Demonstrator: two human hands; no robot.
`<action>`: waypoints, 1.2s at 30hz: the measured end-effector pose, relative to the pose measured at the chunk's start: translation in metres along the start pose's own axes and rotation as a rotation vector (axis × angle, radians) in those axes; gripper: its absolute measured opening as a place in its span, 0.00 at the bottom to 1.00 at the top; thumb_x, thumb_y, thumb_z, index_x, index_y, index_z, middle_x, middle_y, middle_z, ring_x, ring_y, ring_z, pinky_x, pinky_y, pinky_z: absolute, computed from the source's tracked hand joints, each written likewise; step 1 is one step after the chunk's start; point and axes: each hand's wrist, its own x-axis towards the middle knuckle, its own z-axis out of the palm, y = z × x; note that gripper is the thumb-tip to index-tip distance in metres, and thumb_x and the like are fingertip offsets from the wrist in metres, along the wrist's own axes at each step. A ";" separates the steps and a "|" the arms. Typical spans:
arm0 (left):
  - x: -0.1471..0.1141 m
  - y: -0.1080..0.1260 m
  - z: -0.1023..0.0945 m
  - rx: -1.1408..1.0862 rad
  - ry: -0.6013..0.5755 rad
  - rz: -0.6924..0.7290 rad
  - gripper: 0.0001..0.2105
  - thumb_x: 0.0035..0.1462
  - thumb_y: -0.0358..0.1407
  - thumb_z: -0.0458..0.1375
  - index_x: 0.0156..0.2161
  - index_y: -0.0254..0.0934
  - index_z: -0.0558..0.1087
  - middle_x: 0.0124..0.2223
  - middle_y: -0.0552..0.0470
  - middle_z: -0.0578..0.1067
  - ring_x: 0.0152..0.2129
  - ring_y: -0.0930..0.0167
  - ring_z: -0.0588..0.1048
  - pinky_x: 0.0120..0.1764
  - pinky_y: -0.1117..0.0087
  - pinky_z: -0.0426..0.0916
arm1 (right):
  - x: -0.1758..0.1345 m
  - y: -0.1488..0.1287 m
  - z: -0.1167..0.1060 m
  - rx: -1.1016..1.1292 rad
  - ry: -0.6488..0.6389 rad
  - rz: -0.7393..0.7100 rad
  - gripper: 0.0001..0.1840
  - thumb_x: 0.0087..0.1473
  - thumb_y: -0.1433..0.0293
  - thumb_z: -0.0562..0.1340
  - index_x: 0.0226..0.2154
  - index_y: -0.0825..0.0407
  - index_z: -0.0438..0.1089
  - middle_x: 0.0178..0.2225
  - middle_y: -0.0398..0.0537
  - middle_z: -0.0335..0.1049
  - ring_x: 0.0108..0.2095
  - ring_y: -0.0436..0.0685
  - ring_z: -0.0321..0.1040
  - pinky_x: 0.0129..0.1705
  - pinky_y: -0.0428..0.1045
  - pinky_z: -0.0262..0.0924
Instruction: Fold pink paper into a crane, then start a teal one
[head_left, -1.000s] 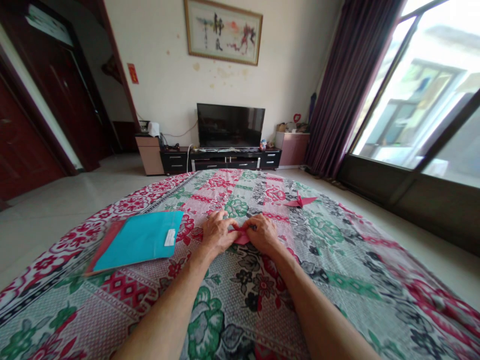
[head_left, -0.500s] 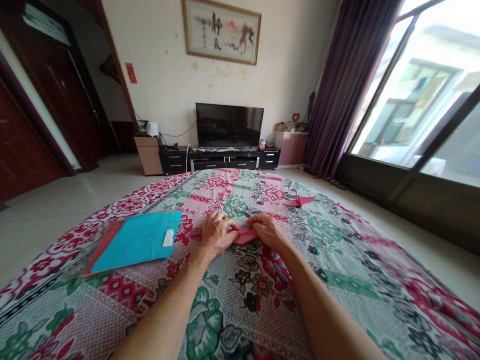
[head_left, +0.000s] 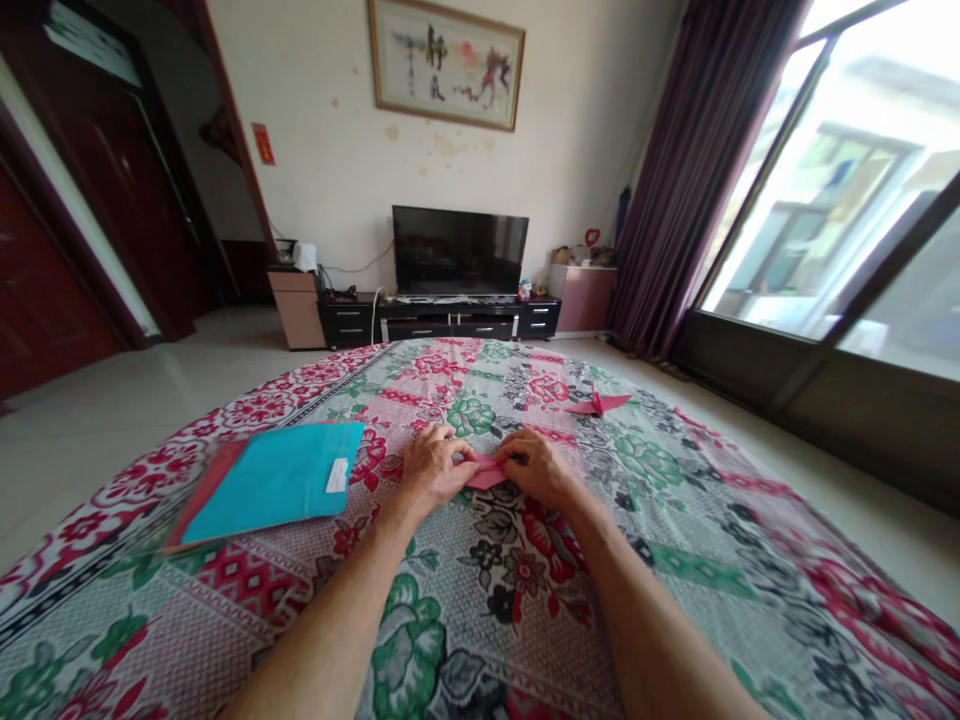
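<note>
Between my two hands, low over the flowered cloth, is a small folded piece of pink-red paper [head_left: 487, 473]. My left hand [head_left: 437, 466] pinches its left end, thumb and fingers together. On the right end my right hand [head_left: 538, 466] is closed, the fingertips bent down onto the paper. Parts of the folds are hidden under the fingers. A finished-looking red paper crane [head_left: 598, 403] rests on the cloth, beyond my right hand and to its right.
A patterned tablecloth [head_left: 465, 620] covers the round table. To the left lies a clear packet of blue and red paper sheets [head_left: 274, 485] with a white label. Farther off stand a television [head_left: 460, 250] on a low cabinet [head_left: 352, 322] and a purple curtain [head_left: 667, 180].
My right hand has shifted slightly, its fingers curling closer in over the right end of the paper. My left hand stays almost where it was.
</note>
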 end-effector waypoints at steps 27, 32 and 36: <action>0.001 0.004 0.007 0.051 0.087 -0.062 0.08 0.51 0.42 0.58 0.27 0.42 0.77 0.45 0.50 0.72 0.46 0.64 0.67 0.48 0.63 0.61 | -0.002 -0.023 0.021 -0.299 0.133 0.244 0.09 0.45 0.63 0.62 0.21 0.52 0.71 0.34 0.49 0.66 0.37 0.55 0.62 0.42 0.48 0.55; 0.004 0.003 0.009 0.042 0.110 -0.088 0.09 0.47 0.42 0.61 0.25 0.39 0.74 0.41 0.49 0.73 0.45 0.65 0.68 0.49 0.65 0.61 | 0.000 -0.020 0.024 -0.276 0.138 0.266 0.08 0.45 0.64 0.62 0.23 0.51 0.73 0.35 0.49 0.66 0.37 0.55 0.61 0.43 0.50 0.54; 0.007 0.003 0.008 0.026 0.120 -0.130 0.07 0.45 0.40 0.62 0.24 0.39 0.74 0.39 0.50 0.74 0.43 0.65 0.70 0.47 0.66 0.63 | 0.003 -0.016 0.024 -0.255 0.136 0.271 0.07 0.45 0.65 0.62 0.23 0.50 0.73 0.35 0.47 0.66 0.38 0.54 0.60 0.43 0.49 0.53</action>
